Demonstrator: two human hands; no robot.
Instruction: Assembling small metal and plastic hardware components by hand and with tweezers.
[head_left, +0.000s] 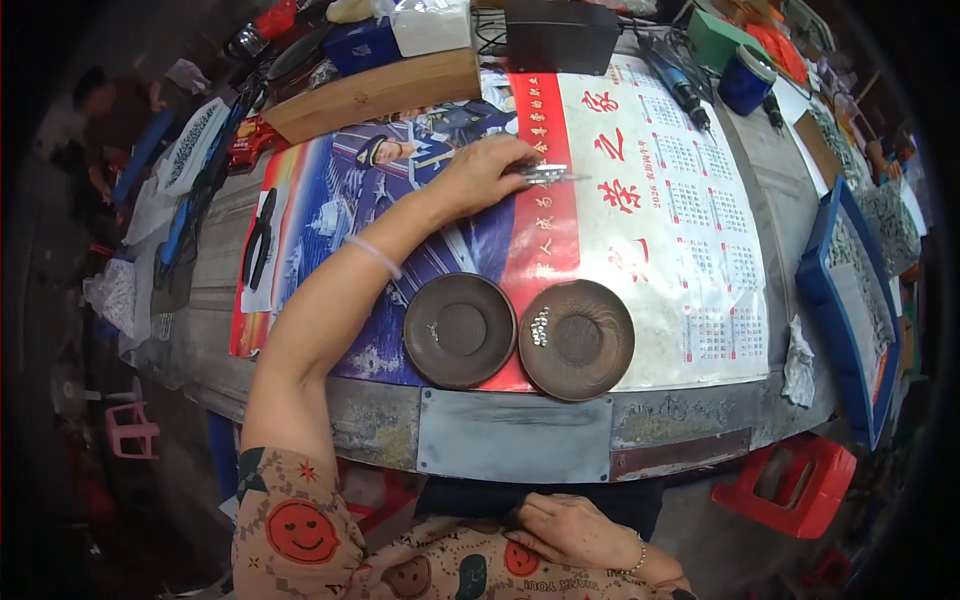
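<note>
My left hand (490, 178) reaches across the poster to its upper middle, the fingers closed on a small silver metal tool with a thin tip (548, 173). The tool's exact kind is hard to make out. My right hand (580, 530) lies loosely against my patterned shirt below the table edge, holding nothing that shows. Near the front edge stand two round dark brown dishes, side by side. A few tiny pale pieces lie in the left dish (482, 365); a cluster of small whitish beads (540, 327) sits in the right dish (592, 378).
A calendar poster (600, 230) covers the tabletop. Black-handled pliers (258, 240) lie at left. A wooden box (375, 100) and a black box (562, 40) stand behind, with a blue rotary tool (675, 80) farther right. A blue tray (850, 300) borders the right side.
</note>
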